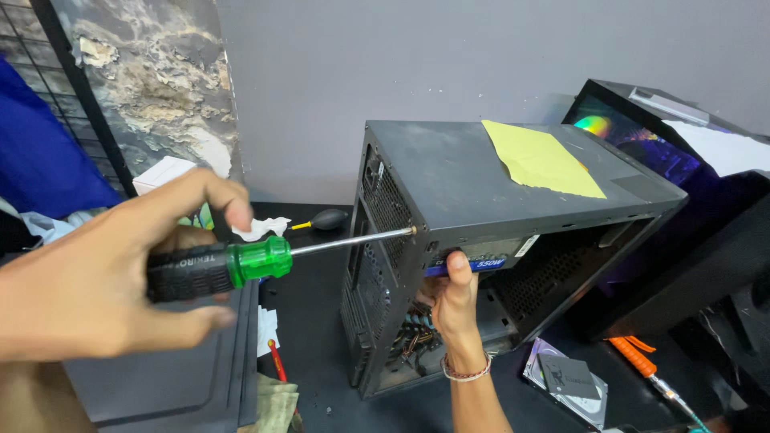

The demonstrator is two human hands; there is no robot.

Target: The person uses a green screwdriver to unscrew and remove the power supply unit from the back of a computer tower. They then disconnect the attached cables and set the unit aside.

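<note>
Left grip (96,281) wrapped around screwdriver (241,263) handle, tip seated at the rear top corner of the computer case (449,184). Right grip (453,301) reaches inside the open side, holding up the power supply (481,258). Side panel already off; this screw looks unfinished. Yellow paper (541,160) lies on top. Room left of the grip along the shaft; black counter (321,393) cluttered below.

A blue-and-white label (481,258) (partly hidden) sits on the boxy unit inside the open computer case (449,172).
</note>
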